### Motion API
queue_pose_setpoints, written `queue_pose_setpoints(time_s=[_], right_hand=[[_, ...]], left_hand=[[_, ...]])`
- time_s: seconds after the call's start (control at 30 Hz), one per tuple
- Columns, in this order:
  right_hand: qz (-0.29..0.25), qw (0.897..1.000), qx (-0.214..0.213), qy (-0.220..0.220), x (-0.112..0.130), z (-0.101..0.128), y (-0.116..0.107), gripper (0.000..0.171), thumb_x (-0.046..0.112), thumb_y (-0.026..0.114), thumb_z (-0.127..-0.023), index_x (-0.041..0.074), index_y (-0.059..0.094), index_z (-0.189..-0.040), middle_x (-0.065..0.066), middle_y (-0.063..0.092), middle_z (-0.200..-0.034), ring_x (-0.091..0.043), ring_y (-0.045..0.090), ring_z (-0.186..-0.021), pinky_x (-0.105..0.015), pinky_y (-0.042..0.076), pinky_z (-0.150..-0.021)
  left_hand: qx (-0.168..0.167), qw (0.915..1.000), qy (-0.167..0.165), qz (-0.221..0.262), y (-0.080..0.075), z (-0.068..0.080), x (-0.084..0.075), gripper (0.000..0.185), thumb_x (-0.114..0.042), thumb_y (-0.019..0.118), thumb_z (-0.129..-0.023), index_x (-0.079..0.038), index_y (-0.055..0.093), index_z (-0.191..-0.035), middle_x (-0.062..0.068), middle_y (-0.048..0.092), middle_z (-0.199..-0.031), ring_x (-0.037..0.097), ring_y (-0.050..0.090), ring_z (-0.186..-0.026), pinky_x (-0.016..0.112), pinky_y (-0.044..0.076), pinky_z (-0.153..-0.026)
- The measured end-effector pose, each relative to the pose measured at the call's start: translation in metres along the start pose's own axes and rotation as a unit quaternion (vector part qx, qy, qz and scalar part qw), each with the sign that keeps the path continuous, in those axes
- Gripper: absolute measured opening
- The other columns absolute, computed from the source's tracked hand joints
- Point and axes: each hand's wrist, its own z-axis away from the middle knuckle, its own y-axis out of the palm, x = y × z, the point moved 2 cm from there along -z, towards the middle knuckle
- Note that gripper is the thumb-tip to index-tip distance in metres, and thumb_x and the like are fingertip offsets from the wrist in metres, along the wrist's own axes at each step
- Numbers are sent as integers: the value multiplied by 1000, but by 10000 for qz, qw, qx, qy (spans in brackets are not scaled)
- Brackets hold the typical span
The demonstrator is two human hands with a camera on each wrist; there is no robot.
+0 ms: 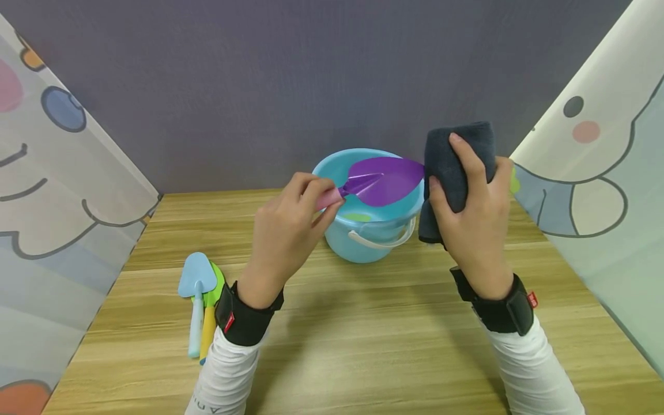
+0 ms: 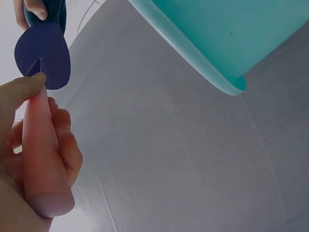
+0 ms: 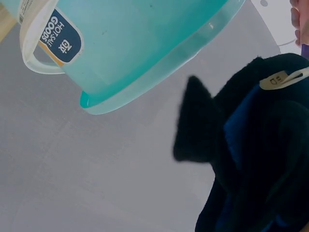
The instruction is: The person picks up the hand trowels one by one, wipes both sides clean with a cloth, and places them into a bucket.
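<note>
My left hand (image 1: 290, 222) grips the pink handle (image 2: 43, 150) of a toy shovel whose purple blade (image 1: 386, 180) hangs over a light blue bucket (image 1: 370, 227) with a white handle. My right hand (image 1: 474, 210) holds a folded dark grey cloth (image 1: 453, 167) against the tip of the blade. In the left wrist view the blade (image 2: 42, 55) shows dark, with the cloth (image 2: 48, 12) at its far end. The right wrist view shows the cloth (image 3: 256, 154) close up beside the bucket (image 3: 140, 43).
A light blue toy shovel (image 1: 196, 288) and a green and yellow one (image 1: 211, 305) lie at the left of the wooden table (image 1: 363, 334). Something green lies inside the bucket. A grey wall stands behind; cartoon-printed curtains (image 1: 57, 190) hang on both sides.
</note>
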Motion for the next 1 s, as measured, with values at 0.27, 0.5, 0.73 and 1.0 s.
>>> queue_pose_setpoints(time_s=[0.27,0.5,0.73,1.0], right_hand=[[-123,9998,5,131,0,2,-3,54,27,65,-95,30,49,-147,-34,41,-128,-43,51,-108,-58,45,-79],[-517,9978,-426,-1,5,4,-6,53,30,67,-93,23,52,-143,-28,43,-128,-28,50,-111,-41,42,-83],[-964,9883,-1084,-477,19,12,1,49,38,70,-87,26,58,-133,-29,48,-124,-29,51,-114,-38,43,-88],[-757,9818,-600,-1633,31,30,17,38,44,65,-96,27,62,-130,-34,52,-114,-46,54,-101,-57,47,-76]], left_hand=[[74,9999,-116,-88,1,0,-2,26,-27,69,-98,-4,68,-111,10,67,-94,20,67,-66,35,56,-55],[300,9990,-334,-14,5,1,-3,29,-23,69,-98,1,67,-114,13,71,-93,22,68,-66,35,58,-57],[400,9978,-455,254,10,2,-6,26,-23,64,-101,0,66,-114,11,74,-92,20,66,-64,36,55,-54],[582,9962,-400,510,11,3,-11,27,-23,62,-102,0,64,-116,11,73,-91,18,63,-64,35,54,-55]])
